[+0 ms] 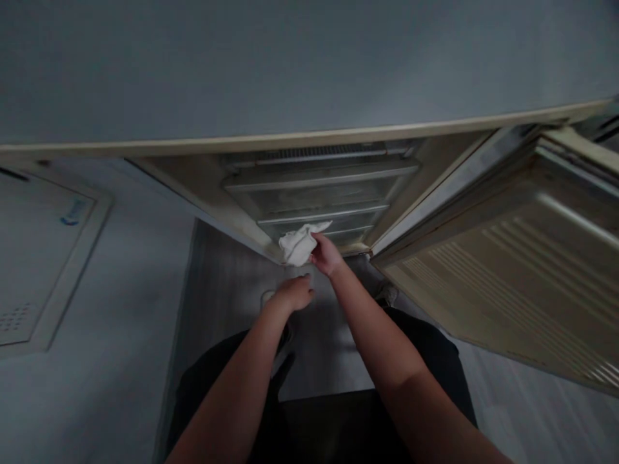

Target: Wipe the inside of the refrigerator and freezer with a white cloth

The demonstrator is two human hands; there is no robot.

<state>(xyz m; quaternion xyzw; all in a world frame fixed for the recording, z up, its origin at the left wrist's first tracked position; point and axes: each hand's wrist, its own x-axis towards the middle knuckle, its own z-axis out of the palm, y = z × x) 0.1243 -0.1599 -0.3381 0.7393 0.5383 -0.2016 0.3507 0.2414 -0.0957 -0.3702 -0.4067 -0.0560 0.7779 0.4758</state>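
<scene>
My right hand [326, 254] is closed on a crumpled white cloth [297, 245], in front of the lower drawers of an open freezer compartment [319, 193]. The cloth hangs bunched to the left of the fingers, with one corner sticking out to the right. My left hand [296, 293] is below and nearer to me, apart from the cloth. Its fingers are loosely bent, with a gap between thumb and forefinger and nothing visible in them.
The freezer door [507, 264] stands swung out on the right, its ribbed inner side showing. A grey flat surface [309, 71] spans the top of the view. At left is a pale wall with a panel [43, 251]. Grey wood-look flooring [217, 283] lies below.
</scene>
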